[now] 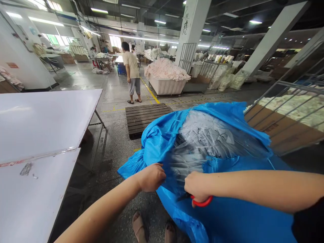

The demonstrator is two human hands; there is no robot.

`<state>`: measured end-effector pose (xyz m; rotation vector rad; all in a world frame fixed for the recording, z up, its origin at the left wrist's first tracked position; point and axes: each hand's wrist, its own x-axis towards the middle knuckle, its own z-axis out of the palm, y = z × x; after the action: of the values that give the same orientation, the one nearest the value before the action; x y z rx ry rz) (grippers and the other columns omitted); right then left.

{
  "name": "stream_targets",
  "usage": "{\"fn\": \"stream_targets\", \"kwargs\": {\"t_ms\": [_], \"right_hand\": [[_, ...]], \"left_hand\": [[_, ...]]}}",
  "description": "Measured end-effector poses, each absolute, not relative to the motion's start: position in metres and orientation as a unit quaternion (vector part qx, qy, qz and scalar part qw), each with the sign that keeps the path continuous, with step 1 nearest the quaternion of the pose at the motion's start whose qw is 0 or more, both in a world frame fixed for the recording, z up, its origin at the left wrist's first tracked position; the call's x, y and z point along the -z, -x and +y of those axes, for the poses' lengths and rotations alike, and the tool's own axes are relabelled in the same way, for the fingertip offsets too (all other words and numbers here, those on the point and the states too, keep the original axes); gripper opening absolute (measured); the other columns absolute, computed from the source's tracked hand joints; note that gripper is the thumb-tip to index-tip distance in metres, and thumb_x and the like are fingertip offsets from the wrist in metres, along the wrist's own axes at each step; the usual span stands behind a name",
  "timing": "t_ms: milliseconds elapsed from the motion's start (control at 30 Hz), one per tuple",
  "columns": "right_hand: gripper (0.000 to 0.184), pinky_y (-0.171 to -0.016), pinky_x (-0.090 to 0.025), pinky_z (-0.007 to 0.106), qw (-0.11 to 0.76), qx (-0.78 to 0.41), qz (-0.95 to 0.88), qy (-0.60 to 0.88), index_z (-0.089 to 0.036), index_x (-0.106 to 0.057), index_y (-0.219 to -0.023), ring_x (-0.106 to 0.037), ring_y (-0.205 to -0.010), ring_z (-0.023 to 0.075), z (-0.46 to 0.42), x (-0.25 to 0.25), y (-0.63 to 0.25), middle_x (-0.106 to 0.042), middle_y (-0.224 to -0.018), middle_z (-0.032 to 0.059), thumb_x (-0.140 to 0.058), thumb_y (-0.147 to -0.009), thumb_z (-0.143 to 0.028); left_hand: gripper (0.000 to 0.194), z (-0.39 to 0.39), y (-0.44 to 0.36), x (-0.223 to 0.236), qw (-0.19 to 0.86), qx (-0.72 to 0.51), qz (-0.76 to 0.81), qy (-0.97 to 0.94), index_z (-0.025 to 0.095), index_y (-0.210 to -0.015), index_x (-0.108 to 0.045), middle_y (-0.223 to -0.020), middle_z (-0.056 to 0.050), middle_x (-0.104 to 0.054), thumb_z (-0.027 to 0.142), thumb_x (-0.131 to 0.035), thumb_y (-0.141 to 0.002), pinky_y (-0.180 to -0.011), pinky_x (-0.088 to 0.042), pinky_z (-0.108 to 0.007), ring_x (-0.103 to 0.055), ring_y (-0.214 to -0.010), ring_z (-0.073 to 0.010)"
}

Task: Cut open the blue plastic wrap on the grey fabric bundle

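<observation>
A big blue plastic bag [227, 219] stands in front of me, torn open at the top over clear film that covers grey-white cloth pieces [205, 135]. My left hand [151, 177] is closed, gripping the blue plastic at the bag's left edge. My right hand [196, 187] is closed around red-handled scissors [201, 202], whose dark blades point left against the plastic between my two hands.
A white table [37, 135] stretches along the left. A dark wooden pallet [144, 116] lies on the floor ahead. A person [132, 72] stands farther back by a white bin heaped with cloth [165, 77]. A wire cage cart with cardboard [286, 114] sits at right.
</observation>
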<state>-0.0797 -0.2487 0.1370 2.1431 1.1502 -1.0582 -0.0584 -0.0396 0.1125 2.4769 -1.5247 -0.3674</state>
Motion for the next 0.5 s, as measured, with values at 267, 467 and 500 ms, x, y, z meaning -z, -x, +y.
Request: {"fn": "stream_targets", "kwargs": {"t_ms": [267, 467, 500], "right_hand": [[0.052, -0.063, -0.05, 0.044, 0.234, 0.373, 0.33, -0.835, -0.011, -0.07, -0.104, -0.069, -0.085, 0.0397, -0.261, -0.165, 0.101, -0.071, -0.094, 0.0225, -0.067, -0.073, -0.052], [0.057, -0.061, -0.05, 0.043, 0.214, 0.31, 0.263, -0.889, -0.013, -0.067, -0.107, -0.068, -0.085, 0.0397, -0.255, -0.145, 0.105, -0.069, -0.097, 0.0206, -0.063, -0.073, -0.06], [0.056, -0.062, -0.05, 0.044, 0.214, 0.319, 0.26, -0.886, -0.013, -0.067, -0.107, -0.068, -0.086, 0.0402, -0.25, -0.139, 0.104, -0.069, -0.097, 0.021, -0.064, -0.073, -0.058]], "left_hand": [[0.014, -0.016, 0.057, -0.107, 0.165, 0.14, -0.498, -0.839, 0.019, -0.069, -0.057, -0.082, -0.004, -0.07, 0.014, -0.053, -0.082, -0.109, -0.041, -0.04, -0.064, -0.083, -0.0167], [0.025, -0.021, 0.061, -0.089, 0.088, 0.094, -0.531, -0.837, 0.017, -0.083, -0.06, -0.084, -0.008, -0.068, 0.04, -0.068, -0.076, -0.098, -0.047, -0.043, -0.064, -0.082, -0.0233], [0.023, -0.023, 0.062, -0.084, 0.069, 0.078, -0.537, -0.837, 0.017, -0.081, -0.06, -0.082, -0.008, -0.067, 0.038, -0.067, -0.077, -0.09, -0.049, -0.042, -0.063, -0.079, -0.0233]]}}
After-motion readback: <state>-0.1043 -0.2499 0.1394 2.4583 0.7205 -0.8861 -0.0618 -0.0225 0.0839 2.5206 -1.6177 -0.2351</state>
